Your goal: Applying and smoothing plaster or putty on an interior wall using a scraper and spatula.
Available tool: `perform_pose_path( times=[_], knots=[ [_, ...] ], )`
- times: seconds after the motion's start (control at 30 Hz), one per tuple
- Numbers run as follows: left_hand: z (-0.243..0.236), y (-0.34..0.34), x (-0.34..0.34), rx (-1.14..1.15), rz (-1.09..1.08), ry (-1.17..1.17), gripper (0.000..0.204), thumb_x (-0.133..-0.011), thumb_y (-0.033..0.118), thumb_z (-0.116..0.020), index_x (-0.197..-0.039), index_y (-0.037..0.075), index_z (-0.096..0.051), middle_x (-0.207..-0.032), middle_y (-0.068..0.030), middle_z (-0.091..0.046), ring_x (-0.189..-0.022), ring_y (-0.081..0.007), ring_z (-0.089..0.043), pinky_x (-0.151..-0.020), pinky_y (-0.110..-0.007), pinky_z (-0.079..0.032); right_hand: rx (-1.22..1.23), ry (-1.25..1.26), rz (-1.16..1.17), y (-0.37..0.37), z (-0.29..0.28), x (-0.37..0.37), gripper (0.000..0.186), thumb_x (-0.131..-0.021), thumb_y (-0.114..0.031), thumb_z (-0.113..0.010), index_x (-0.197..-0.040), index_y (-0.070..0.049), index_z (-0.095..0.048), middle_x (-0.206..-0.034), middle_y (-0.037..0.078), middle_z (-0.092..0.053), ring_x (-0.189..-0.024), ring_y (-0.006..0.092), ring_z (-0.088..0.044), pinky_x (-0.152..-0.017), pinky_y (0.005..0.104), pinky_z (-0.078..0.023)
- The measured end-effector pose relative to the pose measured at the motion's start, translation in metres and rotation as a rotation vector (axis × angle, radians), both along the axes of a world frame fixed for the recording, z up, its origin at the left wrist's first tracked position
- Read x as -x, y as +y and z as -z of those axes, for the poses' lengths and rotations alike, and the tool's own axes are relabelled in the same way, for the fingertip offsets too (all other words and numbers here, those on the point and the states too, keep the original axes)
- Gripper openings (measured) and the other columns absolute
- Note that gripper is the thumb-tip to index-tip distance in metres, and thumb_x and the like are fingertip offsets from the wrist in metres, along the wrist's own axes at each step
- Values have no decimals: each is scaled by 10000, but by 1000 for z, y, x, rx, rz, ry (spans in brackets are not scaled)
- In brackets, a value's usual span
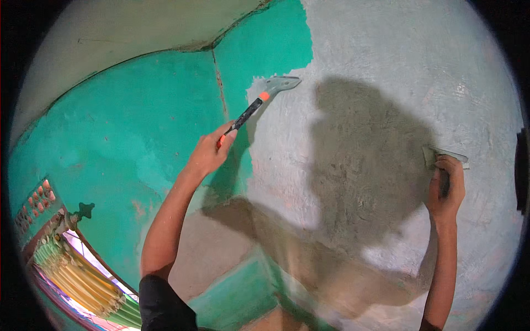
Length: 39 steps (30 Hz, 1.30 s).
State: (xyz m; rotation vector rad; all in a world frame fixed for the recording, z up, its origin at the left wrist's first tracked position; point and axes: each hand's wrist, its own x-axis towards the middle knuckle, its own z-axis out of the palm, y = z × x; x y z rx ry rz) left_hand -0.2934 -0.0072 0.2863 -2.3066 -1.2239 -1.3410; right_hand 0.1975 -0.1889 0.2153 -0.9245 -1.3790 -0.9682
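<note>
My left hand [209, 152] is closed round the black and orange handle of a scraper [247, 115], raised to the wall. Its wide grey head lies at or close to the line where green paint meets a whitish coat; I cannot tell whether it touches. At the right, my right hand [448, 187] grips a thin, flat spreading blade [448, 155], pale and held close to the coated wall, with part of it hidden by the fingers. Rough, streaky whitish filler [381, 49] covers the wall between and around both hands.
Green painted wall [127, 121] fills the left, with a cracked corner seam [220, 83] and the ceiling [138, 27] above. A yellow-green curtain [83, 276] hangs in an opening at lower left, below vent blocks [38, 198]. My shadow [370, 160] falls across the wall.
</note>
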Motion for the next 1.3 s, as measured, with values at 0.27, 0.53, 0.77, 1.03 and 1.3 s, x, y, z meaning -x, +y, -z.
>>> perform_pose_path(
  times=[0.27,0.53,0.77,1.03,1.3],
  knots=[
    [-1,-7,-1,98,-22,13,428,-1049,349,-561,-1418,133,-589,-674,-127,-513,-611,-177,-492,-620,-356,-466,-4,-15,-18,0,0,-1,249,-832,141,-586,-1045,14,-609,-1069,192,-650,-996,320,-670,-901,358,-517],
    [4,-1,4,132,0,-22,441,-1051,376,-556,-1418,134,-588,-710,-138,-515,-643,-174,-519,-642,-354,-473,-5,-17,24,-2,-2,2,258,-826,143,-581,-1050,17,-607,-1072,191,-649,-988,328,-663,-899,361,-513],
    [-11,-1,-9,38,49,-33,428,-1048,352,-552,-1408,125,-594,-750,-167,-554,-664,-222,-534,-682,-368,-493,4,-28,15,-3,-2,4,248,-826,128,-583,-1047,18,-609,-1062,198,-646,-988,339,-661,-895,356,-508],
    [-1,-6,1,98,0,-6,432,-1051,365,-540,-1405,123,-597,-724,-175,-564,-634,-230,-539,-660,-380,-491,23,-35,26,-4,-1,-2,260,-821,130,-592,-1051,10,-613,-1062,191,-654,-988,334,-668,-880,355,-519],
    [-11,0,-4,106,-17,8,448,-1053,392,-534,-1395,110,-601,-744,-180,-594,-660,-240,-590,-687,-393,-508,0,-39,26,-3,-2,3,264,-812,135,-599,-1045,12,-616,-1069,196,-657,-988,332,-667,-886,364,-517]
  ],
)
